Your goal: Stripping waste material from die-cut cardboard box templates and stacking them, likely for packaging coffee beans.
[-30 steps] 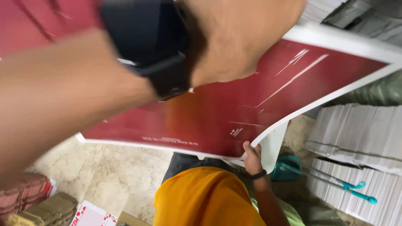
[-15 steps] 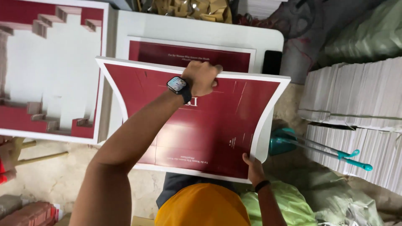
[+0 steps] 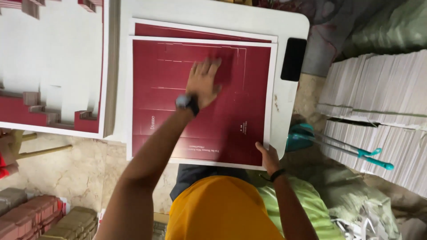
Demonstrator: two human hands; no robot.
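At nine o'clock a stack of die-cut sheets (image 3: pixel 53 66), white with dark red tabs, lies flat, its right edge just beside the white table (image 3: pixel 213 18). Below it, at seven o'clock, bundles of folded red and tan card (image 3: pixel 40 215) sit on the marble floor (image 3: pixel 75 169).

The left arm runs up from six o'clock toward the centre, elbow low, forearm stretched long, a dark wristwatch (image 3: pixel 187 102) on the wrist. The left hand (image 3: pixel 203 82) lies palm down with fingers spread and flat on the top red sheet (image 3: pixel 178 129); it presses on the sheet and grips nothing. That sheet, dark red with a white border, lies flat at the centre of the view, square on a second red sheet (image 3: pixel 200 31) whose far edge shows at twelve o'clock. The near edge of the top sheet overhangs the table toward the person's orange shirt (image 3: pixel 218 209).

The right hand (image 3: pixel 267 158), at five o'clock, pinches the sheet's near right corner, thumb on top and fingers under; a dark band (image 3: pixel 277 175) circles that wrist. The two hands are well apart, one in the sheet's upper middle, one at its corner.

At two o'clock a black phone (image 3: pixel 293 58) lies on the table just beside the sheet's right edge. At three o'clock tall stacks of white card (image 3: pixel 378 98) stand near the table, with a teal-handled tool (image 3: pixel 338 144) leaning between them.
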